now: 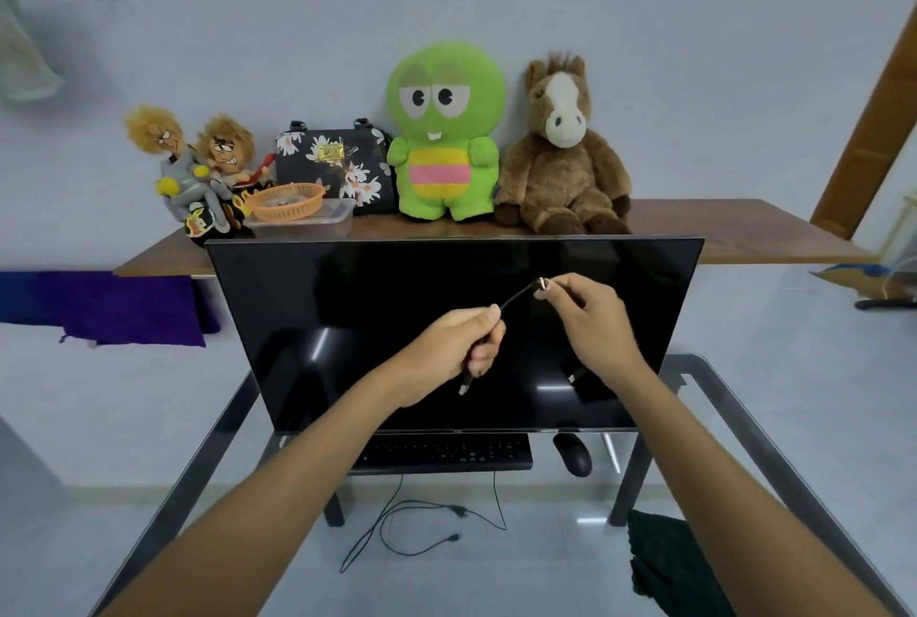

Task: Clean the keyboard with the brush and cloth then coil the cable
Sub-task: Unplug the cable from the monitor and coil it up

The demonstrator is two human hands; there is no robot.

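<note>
- Your left hand (459, 348) is curled around a thin black cable (516, 295), thumb on top; a plug end hangs out below the fist.
- Your right hand (588, 318) pinches the same cable between thumb and fingertips, higher and to the right, so a short length runs taut between the two hands.
- Both hands are raised in front of the dark monitor (377, 318), which stands on the glass tabletop (734, 418).
- The keyboard (446, 453) lies on the tabletop just below the monitor's lower edge, with your left forearm crossing its left end.
- A black mouse (573, 453) sits just right of the keyboard.
- A dark cloth (665, 562) lies at the near right of the tabletop, partly under your right forearm.
- More thin black wires (422, 524) trail in loose loops below the keyboard; you cannot tell whether they lie on the glass or on the floor beneath.
- Behind the monitor, a wooden shelf (719, 229) carries a green plush (444, 130), a brown horse plush (560, 150), a floral bag (330, 160), an orange basket (285, 202) and two dolls (198, 160).
</note>
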